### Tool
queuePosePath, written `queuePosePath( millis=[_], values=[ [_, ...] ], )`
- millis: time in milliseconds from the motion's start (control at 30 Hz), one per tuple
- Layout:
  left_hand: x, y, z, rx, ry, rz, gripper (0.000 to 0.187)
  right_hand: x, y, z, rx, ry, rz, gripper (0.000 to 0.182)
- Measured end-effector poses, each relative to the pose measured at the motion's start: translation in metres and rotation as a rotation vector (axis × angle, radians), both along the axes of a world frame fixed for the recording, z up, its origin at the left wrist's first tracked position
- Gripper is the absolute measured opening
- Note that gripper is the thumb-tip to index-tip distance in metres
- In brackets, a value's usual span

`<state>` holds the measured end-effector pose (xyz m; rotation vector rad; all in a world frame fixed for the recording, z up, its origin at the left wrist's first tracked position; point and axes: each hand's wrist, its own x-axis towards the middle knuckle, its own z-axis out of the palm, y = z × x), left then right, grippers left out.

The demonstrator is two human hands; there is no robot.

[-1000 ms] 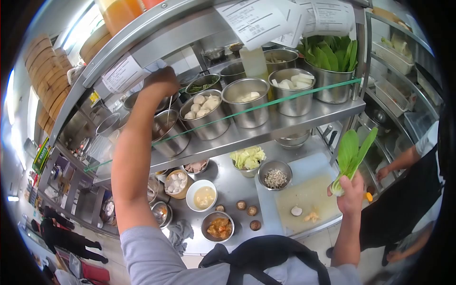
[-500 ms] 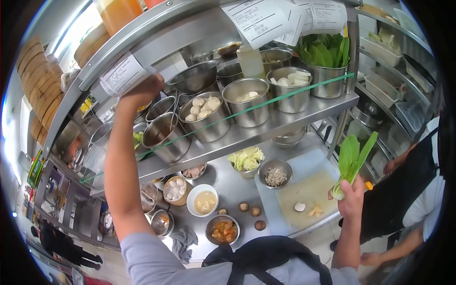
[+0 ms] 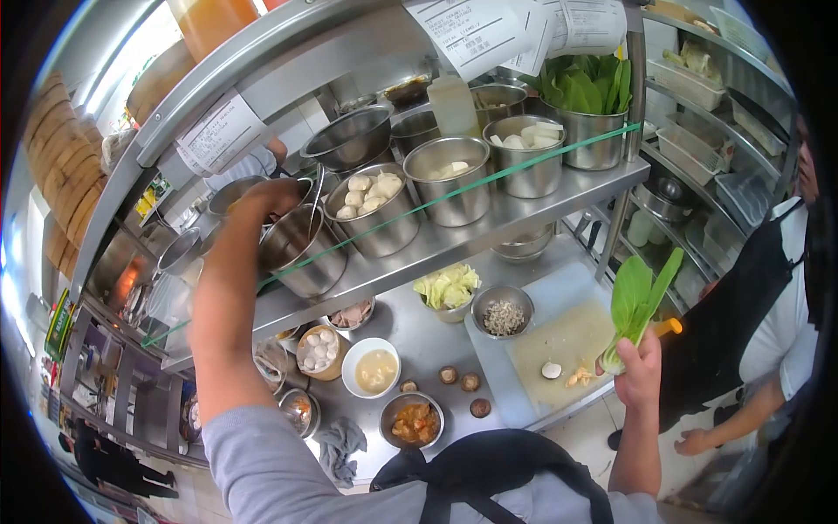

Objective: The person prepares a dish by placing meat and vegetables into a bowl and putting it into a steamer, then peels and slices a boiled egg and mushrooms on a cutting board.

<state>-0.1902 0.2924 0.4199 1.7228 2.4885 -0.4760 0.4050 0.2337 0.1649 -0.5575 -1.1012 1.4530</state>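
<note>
My right hand (image 3: 640, 371) is closed around the pale base of a bok choy (image 3: 639, 297), its green leaves pointing up, above the right side of the cutting board (image 3: 524, 349). An orange handle-like end (image 3: 669, 327) sticks out beside that hand; what it belongs to is hidden. Over the shelf, my left hand (image 3: 272, 197) reaches down among the metal pots, just behind a steel pot (image 3: 305, 262) with a ladle-like handle standing in it. Its fingers are dark and partly hidden, so whether they grip anything does not show. A white piece (image 3: 551, 370) and yellowish bits (image 3: 579, 376) lie on the board.
A pot of white balls (image 3: 375, 218) and a pot of leafy greens (image 3: 594, 131) stand on the shelf. Below are a bowl of soup (image 3: 374, 368), a bowl of orange-brown food (image 3: 412, 424) and several mushrooms (image 3: 448, 375). A co-worker (image 3: 742, 323) stands at the right.
My left hand has come down from beside the hanging receipt to the pots. The right hand still holds the bok choy, slightly further left and lower.
</note>
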Motion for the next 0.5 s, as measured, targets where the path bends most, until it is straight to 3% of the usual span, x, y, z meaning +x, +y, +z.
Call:
queuePosePath(
  millis=[133, 200, 267, 333, 400, 467, 500],
  values=[
    [0.01, -0.009, 0.017, 0.077, -0.048, -0.011, 0.033, -0.014, -0.004, -0.004, -0.089, -0.009, 0.105, 0.037],
    [0.028, -0.038, 0.035, 0.471, -0.285, -0.036, 0.03, -0.023, -0.004, -0.017, -0.14, -0.031, 0.184, 0.036],
    [0.026, -0.069, 0.035, 0.87, -0.684, -0.209, 0.031, -0.031, -0.005, -0.025, -0.211, -0.039, 0.318, 0.033],
    [0.055, -0.105, 0.033, 1.122, -0.774, -0.213, 0.034, -0.042, -0.004, -0.029, -0.208, -0.081, 0.425, 0.035],
    [0.101, -0.148, 0.024, 1.222, -0.87, -0.158, 0.036, -0.05, -0.006, -0.036, -0.164, -0.236, 0.491, 0.037],
    [0.13, -0.197, -0.014, 1.219, -1.063, -0.332, 0.037, -0.054, -0.002, -0.043, -0.134, -0.303, 0.662, 0.036],
    [0.154, -0.217, -0.043, 1.216, -1.039, -0.283, 0.04, -0.059, 0.002, -0.049, -0.116, -0.365, 0.689, 0.035]
  ],
)
